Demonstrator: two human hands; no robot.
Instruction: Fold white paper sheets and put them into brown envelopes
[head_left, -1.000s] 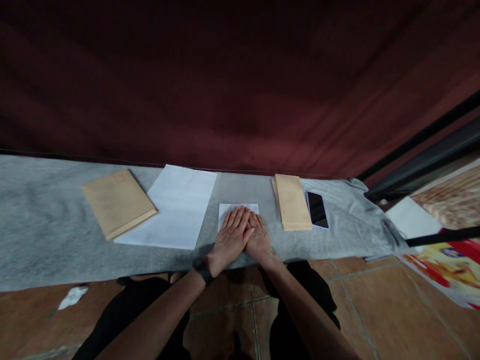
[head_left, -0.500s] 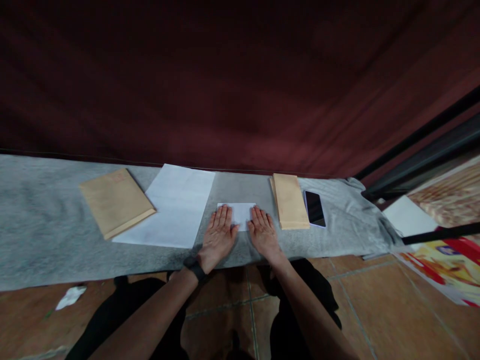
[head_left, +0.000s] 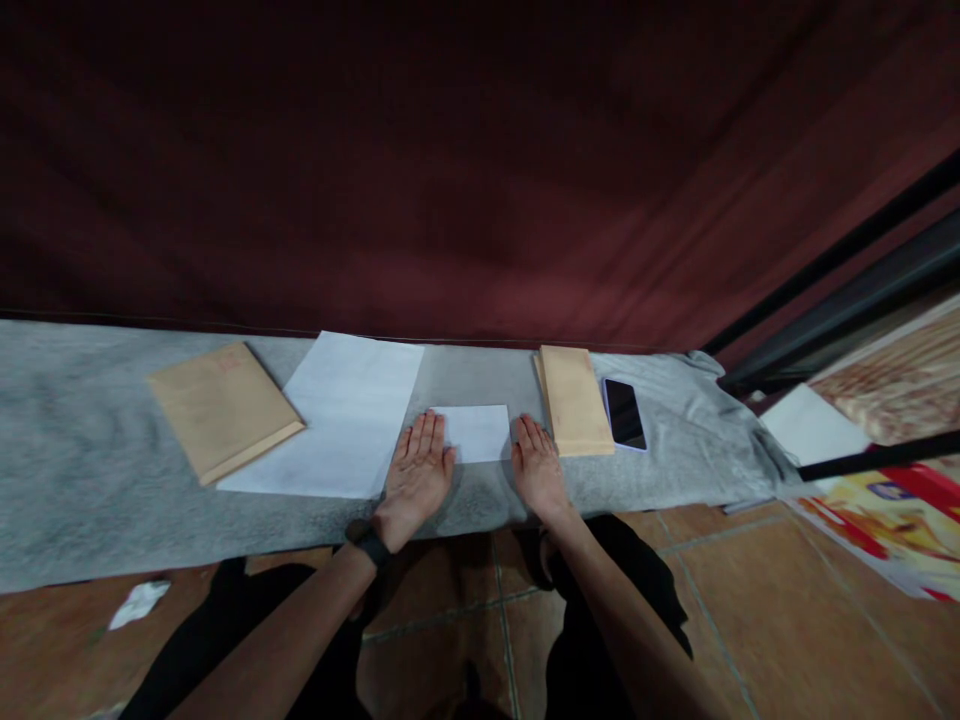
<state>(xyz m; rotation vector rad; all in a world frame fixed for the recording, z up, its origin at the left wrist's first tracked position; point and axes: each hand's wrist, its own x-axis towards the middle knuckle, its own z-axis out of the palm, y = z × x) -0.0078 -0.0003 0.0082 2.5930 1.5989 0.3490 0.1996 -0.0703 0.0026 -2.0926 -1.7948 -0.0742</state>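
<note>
A small white rectangle of paper (head_left: 477,434), seemingly folded, lies flat on the grey cloth (head_left: 480,500) in front of me. My left hand (head_left: 417,465) rests flat at its left edge, fingers stretched forward, a dark band on the wrist. At the right edge lies my right hand (head_left: 537,462), fingers out and palm down beside the paper. Left of my left hand is a large white sheet (head_left: 352,410), partly covered by a brown envelope stack (head_left: 225,405). Just right of my right hand sits another stack of narrower brown envelopes (head_left: 577,400).
A phone (head_left: 624,414) lies right of the narrow envelopes. Behind the cloth hangs a dark red curtain (head_left: 480,220). Black bars (head_left: 840,270) and a colourful printed box (head_left: 892,515) stand at the right. A crumpled white tissue (head_left: 139,603) is on the tiled floor (head_left: 435,660).
My hands have slid apart, the left one leftward and the right one slightly rightward, off the small paper's face. More of the paper now shows between them.
</note>
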